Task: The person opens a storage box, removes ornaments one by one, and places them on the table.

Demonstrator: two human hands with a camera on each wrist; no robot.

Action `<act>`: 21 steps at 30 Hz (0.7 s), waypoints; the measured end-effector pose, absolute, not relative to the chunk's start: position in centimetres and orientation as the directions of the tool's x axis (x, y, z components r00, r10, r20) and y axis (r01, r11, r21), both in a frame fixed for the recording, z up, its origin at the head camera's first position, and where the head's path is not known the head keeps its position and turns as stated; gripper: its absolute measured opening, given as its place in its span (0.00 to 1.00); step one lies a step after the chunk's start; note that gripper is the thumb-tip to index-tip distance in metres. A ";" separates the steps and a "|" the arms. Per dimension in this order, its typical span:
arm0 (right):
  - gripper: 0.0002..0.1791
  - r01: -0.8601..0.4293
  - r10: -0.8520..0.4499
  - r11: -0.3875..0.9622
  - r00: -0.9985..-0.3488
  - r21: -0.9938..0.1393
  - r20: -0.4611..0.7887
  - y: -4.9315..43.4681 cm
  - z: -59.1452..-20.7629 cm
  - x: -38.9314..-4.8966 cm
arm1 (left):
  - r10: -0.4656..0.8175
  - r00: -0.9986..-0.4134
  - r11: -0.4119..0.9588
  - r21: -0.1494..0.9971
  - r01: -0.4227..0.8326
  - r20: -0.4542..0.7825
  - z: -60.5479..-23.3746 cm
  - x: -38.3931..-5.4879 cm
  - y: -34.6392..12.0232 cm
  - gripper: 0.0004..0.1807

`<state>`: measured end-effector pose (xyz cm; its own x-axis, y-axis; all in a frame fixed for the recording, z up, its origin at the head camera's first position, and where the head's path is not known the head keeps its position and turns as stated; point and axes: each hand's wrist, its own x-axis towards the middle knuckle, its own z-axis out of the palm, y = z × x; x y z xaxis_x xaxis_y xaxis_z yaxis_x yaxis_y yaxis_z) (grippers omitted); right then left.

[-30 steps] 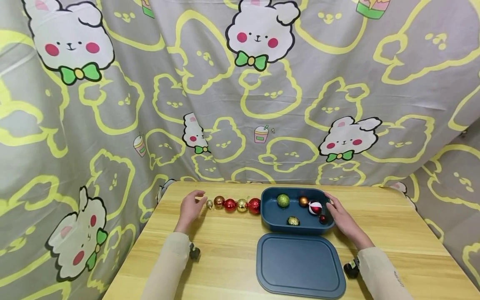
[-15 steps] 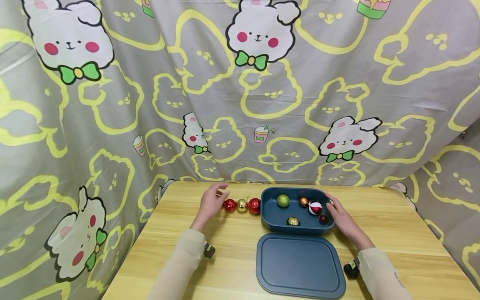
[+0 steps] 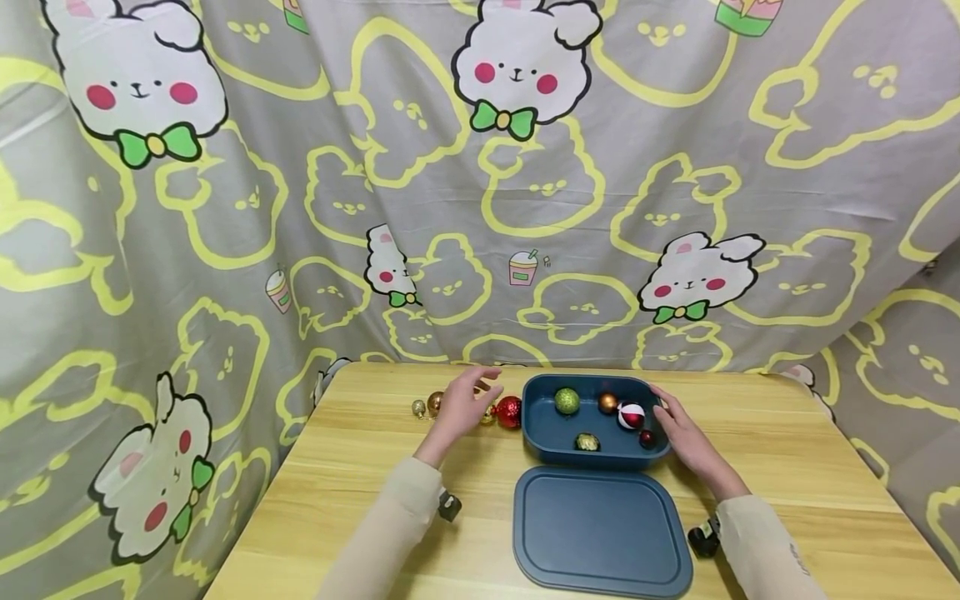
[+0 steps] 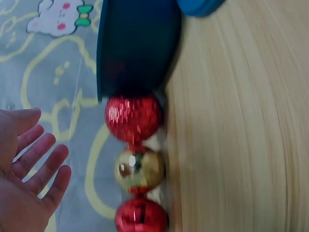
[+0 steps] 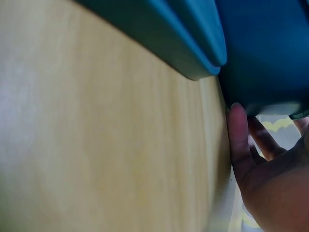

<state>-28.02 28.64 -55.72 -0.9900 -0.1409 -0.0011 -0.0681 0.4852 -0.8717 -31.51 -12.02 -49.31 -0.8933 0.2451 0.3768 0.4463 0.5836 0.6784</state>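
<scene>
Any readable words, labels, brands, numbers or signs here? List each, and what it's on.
Readable: none.
Right sleeve: dark lettering, too small to read.
Patterned cloth: tiny mark beside the printed cup, too small to tell if it's text.
Box, lid, baubles: no lettering I can make out.

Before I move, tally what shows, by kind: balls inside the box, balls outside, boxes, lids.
Inside balls: 5
Outside balls: 5, one behind the left hand in the head view
Box: 1
Lid: 1
Total: 12
</scene>
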 end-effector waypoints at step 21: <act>0.36 -0.066 -0.137 0.486 -0.991 -0.871 -0.001 28.9 -55.9 -28.2 | 0.488 -0.834 0.526 0.675 0.516 0.257 -49.4 -29.4 -3.5 0.22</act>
